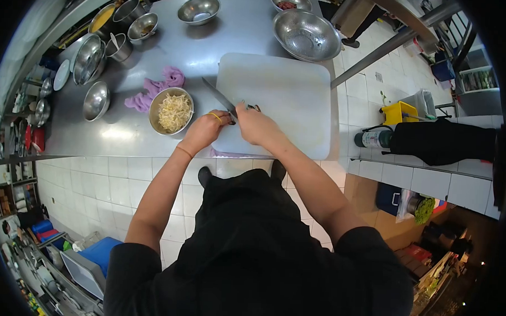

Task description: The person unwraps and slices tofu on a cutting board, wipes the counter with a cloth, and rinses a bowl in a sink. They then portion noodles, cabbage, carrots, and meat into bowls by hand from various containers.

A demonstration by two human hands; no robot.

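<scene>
Over at the left of the board, a metal bowl (153, 121) is filled with pale, stringy sprouts (174, 112), heaped in a loose tangle, with a crumpled purple cloth (137, 102) bunched beside it. Up at the far edge, reddish pieces (287, 5) are held in a smaller bowl (276, 5), right by a large, shiny bowl (306, 37) in which small dark specks are seen. Across at the far left, something yellow is contained in a deep pot (106, 28), and a light-coloured utensil (114, 40) is propped in a metal pot (120, 52).

And here is the knife (215, 92)! A long, narrow, grey blade is shown, tapered to a point and angled away to the upper left, over the near left part of the white cutting board (288, 98). Its handle end is gripped in the curled fingers of the right hand (257, 126). The left hand (205, 129) is brought in close, its fingers bunched just beside the handle end; whether anything is pinched there cannot be told. A yellow band (215, 116) is worn across those fingers.
</scene>
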